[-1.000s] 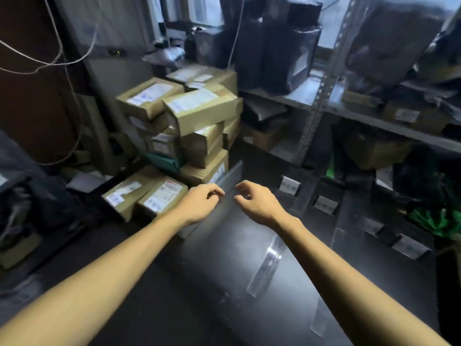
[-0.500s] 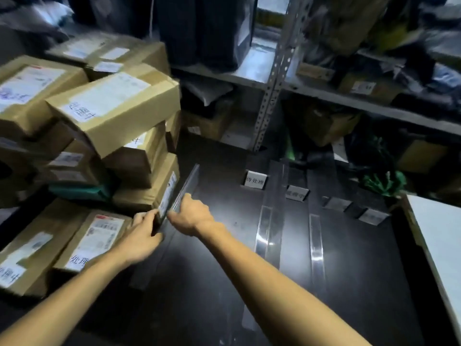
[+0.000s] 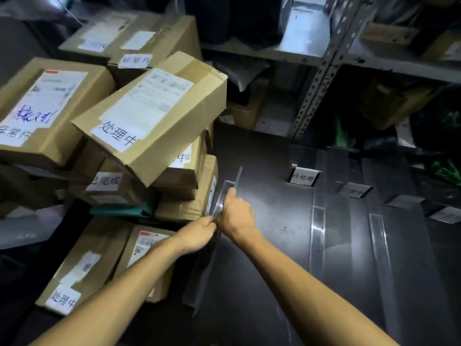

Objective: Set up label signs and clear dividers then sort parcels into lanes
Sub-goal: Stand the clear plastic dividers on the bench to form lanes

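Both grips clamped on the clear divider [image 3: 222, 196]: R hand [image 3: 235, 213] curled over its top edge, L hand [image 3: 199, 233] pinching just behind, hands touching. Divider's at the desk's [image 3: 269, 245] left margin, beside the parcel stack [image 3: 159, 116]. Long axis runs near-to-far, far end pointing twd the shelf [image 3: 299, 46], leaning slightly right. R hand's nearer the far end, so prob. it steers.

- The boxes [image 3: 159, 113] are brown with white labels.
- The table [image 3: 274, 221] is black.
- The divider [image 3: 222, 196] is see-through.
- The sign [image 3: 303, 176] is white with black writing.
- The shelf post [image 3: 321, 78] is grey with dots of holes.
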`<state>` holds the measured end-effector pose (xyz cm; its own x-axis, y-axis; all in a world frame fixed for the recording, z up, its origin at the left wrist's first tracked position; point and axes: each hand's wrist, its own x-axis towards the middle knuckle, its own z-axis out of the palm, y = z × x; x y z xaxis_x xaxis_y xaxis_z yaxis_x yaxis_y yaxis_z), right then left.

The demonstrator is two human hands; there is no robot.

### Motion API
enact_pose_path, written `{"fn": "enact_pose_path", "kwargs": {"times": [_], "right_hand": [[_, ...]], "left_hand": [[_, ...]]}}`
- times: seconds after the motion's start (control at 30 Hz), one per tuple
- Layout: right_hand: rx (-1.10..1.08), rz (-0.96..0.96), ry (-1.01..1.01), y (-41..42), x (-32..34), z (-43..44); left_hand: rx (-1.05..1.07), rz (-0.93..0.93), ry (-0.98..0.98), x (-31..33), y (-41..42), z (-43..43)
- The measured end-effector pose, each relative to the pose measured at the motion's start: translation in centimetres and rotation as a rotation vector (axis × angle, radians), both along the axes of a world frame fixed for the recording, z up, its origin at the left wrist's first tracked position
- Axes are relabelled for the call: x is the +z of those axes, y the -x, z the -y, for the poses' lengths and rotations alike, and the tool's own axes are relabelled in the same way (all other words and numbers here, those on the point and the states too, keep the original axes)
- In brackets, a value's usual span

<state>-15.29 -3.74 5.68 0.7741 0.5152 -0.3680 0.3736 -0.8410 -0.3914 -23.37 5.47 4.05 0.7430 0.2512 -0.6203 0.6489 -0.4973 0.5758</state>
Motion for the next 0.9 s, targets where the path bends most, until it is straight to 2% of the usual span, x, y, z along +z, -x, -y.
{"fn": "enact_pose_path", "kwargs": {"times": [0.27, 0.37, 0.43, 0.53, 0.6, 0.73, 0.9], "right_hand": [[-0.253, -0.009, 0.005, 1.2, 4.3, 0.8], [-0.316, 0.005, -0.091, 1.7, 7.8, 1.9], [-0.385, 0.077, -0.186, 1.9, 10.3, 3.1], [-0.474, 0.204, -0.295, 1.9, 13.7, 6.0], [-0.539, 0.240, -0.355, 1.9, 15.7, 8.7], [-0.646, 0.261, -0.422, 2.3, 17.9, 16.6], [-0.781, 0.221, -0.469, 2.4, 17.7, 26.9]], "left_hand": [[-0.228, 0.071, 0.006, 4.2, -0.7, -0.3], [-0.265, 0.143, -0.002, 6.3, -1.4, -0.1], [-0.330, 0.208, -0.076, 7.2, -1.8, 0.5], [-0.490, 0.342, -0.287, 8.4, -2.3, 2.3], [-0.538, 0.450, -0.336, 9.3, -2.9, 4.3], [-0.557, 0.591, -0.207, 10.9, -4.4, 11.3], [-0.551, 0.551, 0.025, 12.1, -5.8, 22.7]]}}
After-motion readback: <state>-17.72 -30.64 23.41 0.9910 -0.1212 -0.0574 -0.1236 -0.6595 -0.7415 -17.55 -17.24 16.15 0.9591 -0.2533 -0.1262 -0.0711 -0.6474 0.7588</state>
